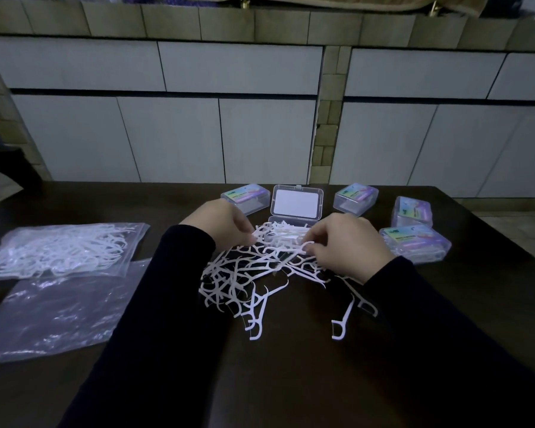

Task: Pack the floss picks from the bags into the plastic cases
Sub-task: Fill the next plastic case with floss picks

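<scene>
Pinching white floss picks with both hands over a loose pile (254,279) on dark table (291,381). Left hand (221,222) fingers curled, gripping picks at pile's far left edge. Right hand (346,245) thumb and fingers closed on one pick (303,246), just in front of open clear case (295,205). Case lid up, some picks already lying in its base (base mostly hidden behind hands). Stray picks (342,322) nearer the body, apart from pile. Four closed cases with colourful labels: far left (246,197), right of open case (355,197), far right (413,211), near right (414,242) beside right hand. Label writing too small and blurred to read, no brand legible. Full zip bag (59,250) of picks at left, well apart from pile. Flat empty-looking bag (53,307) just in front of it, partly under left sleeve (155,319). Tiled wall and white cabinet panels (198,118) behind table.
</scene>
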Demonstrator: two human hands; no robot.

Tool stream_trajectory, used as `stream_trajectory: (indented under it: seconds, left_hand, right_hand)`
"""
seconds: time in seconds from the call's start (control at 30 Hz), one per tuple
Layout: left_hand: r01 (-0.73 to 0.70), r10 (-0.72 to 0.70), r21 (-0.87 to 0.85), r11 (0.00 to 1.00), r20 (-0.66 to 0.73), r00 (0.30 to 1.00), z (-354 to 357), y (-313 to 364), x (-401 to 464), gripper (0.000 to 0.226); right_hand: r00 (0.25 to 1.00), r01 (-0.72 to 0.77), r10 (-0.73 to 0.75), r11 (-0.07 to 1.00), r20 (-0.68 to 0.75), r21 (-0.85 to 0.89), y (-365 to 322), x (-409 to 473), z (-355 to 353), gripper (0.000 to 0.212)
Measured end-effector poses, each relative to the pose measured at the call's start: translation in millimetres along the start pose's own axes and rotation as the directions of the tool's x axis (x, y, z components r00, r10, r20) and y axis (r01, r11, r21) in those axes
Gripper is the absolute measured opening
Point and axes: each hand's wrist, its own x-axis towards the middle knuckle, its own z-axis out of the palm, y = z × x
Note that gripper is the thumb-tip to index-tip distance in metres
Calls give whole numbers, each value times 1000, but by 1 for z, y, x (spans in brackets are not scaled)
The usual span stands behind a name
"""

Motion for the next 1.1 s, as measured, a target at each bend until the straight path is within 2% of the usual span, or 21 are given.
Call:
stream_trajectory:
  seconds: [0.17,0.37,0.53,0.63,0.77,0.93,1.1]
  left_hand:
    - [-136,119,-99,986,-162,980,1,0,2,10]
    - [-245,163,-196,950,-359,919,4,8,1,11]
    - [-294,147,-246,924,-481,864,16,15,5,9]
    - [-264,134,-192,945,-508,851,22,16,9,12]
    - [-217,86,-194,957,-525,847,27,13,12,16]
    - [-167,53,-187,968,-497,866,30,13,14,18]
    - [-171,79,-145,974,-492,867,36,14,15,16]
  right_hand:
    - [999,-24,27,996,-35,84,19,3,-9,15]
    - [973,13,24,987,-229,162,28,10,-3,16]
    - [949,-42,55,998,-311,47,29,17,10,20]
    - [947,-50,41,999,-318,-21,28,22,16,22]
    - [942,18,-23,1000,-336,-18,23,28,25,22]
    - [954,56,-36,997,-297,60,27,33,34,23]
    - [951,-2,55,985,-303,174,41,36,30,35]
